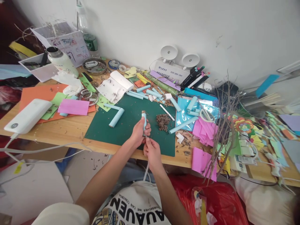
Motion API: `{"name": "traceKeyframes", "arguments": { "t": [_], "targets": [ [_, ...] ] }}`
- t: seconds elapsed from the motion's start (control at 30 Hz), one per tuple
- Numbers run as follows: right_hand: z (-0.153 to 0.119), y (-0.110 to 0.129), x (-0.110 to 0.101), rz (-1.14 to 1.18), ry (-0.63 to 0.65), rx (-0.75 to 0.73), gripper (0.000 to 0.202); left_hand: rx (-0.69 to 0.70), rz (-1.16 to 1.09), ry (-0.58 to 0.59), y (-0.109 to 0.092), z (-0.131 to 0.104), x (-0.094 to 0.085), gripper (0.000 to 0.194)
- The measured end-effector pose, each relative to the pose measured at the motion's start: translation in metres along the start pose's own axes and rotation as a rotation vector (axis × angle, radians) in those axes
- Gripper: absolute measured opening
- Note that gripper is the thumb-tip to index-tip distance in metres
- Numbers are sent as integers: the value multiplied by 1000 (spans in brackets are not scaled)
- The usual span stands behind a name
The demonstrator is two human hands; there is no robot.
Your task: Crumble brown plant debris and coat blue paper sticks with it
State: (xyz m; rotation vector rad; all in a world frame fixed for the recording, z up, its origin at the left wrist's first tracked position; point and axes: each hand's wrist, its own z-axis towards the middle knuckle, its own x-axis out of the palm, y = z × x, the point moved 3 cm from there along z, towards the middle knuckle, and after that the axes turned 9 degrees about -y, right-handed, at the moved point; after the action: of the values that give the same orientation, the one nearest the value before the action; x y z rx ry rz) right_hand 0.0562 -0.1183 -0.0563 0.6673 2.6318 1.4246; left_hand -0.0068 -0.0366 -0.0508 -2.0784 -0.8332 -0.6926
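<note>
The held tube [144,120] was pale blue with a brown top, and the loose tubes [116,117] were that blue too. The mat [105,131] was dark green, the desk [63,134] light brown with wood grain. The heap [162,122] was dark brown, the twigs [226,125] grey-brown. One sheet [73,107] was pink, the card [30,95] orange, the power bank [29,115] white. The shirt [140,187] was white with black lettering and a yellow-and-dark pattern. The flower [243,124] mixed orange, green and yellow; the bag [225,200] was red.

Crumb heap [163,122] on a mat [99,128], paper tube [116,117] leftward — twigs [226,131] far right, lamp [172,71] behind
</note>
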Motion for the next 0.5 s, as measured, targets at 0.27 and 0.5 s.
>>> {"name": "traceKeyframes", "arguments": {
  "t": [0.27,0.5],
  "targets": [
    [-21,11,-16,-94,124,39,34,68,-135,-79,-4,-8,-3,34],
    [-22,-2,-25,-499,-28,-254,40,85,-77,-102,14,-13,1,38]
  ]
}}
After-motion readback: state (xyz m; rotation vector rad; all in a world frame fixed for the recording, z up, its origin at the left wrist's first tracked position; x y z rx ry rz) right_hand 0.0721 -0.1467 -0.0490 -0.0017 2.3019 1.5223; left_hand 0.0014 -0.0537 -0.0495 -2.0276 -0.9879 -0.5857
